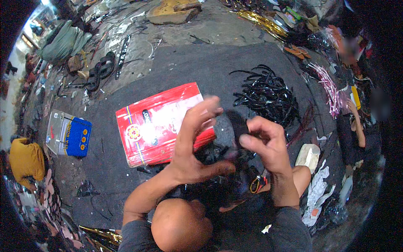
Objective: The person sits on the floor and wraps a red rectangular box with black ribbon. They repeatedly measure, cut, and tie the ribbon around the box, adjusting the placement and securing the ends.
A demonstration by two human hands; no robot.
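My left hand (193, 145) is raised over the right side of a red box (145, 134) with flower prints, its fingers curved and spread apart, somewhat blurred. Facing it, my right hand (268, 140) has its fingers curled in a pinch. A dark, blurred piece (238, 126) shows at those fingertips; I cannot tell what it is. Black scraps (210, 153) lie below, between my hands. A tool with yellow-and-black looped handles (255, 185) rests by my right wrist. Beyond my right hand is a heap of shiny black strips (266, 96).
A blue and clear box (77, 136) stands left on the dark mat (107, 185), near a mustard cloth bundle (27, 159). To the right are a white block (308, 155), crumpled paper (317, 193), and another person's arm (359, 126) near pink strips (327, 90). Sandals (297, 51) lie at the far right.
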